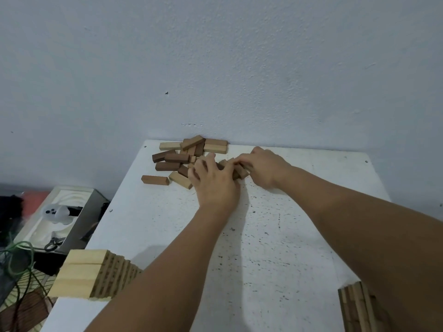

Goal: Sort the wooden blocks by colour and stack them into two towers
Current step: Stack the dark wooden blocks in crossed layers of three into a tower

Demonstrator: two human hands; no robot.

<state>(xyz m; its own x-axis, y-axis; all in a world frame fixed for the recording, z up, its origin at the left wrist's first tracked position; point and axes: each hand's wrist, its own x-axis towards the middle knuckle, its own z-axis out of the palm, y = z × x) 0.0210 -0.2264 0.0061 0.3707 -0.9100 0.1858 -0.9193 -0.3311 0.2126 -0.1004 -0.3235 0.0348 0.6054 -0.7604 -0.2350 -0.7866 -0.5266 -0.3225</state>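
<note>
Both hands are in the loose pile of blocks (191, 152) at the far edge of the white table (287, 236), against the wall (215, 56). Left hand (213, 180) lies over the pile's near side, fingers curled into the blocks; can't tell if it actually holds one. Right hand (263, 167) has fingers curled round a few blocks, dark and light, just right of the left hand's fingertips. Rest of the pile spreads left of and beyond both hands, dark and light mixed. Light tower (81, 274) stands well back toward the person, left of the left forearm. Second stack (354, 305) sits by the right forearm. Off the table's left side, an open box (96, 200) holds a white moulded insert with small items in it.
</note>
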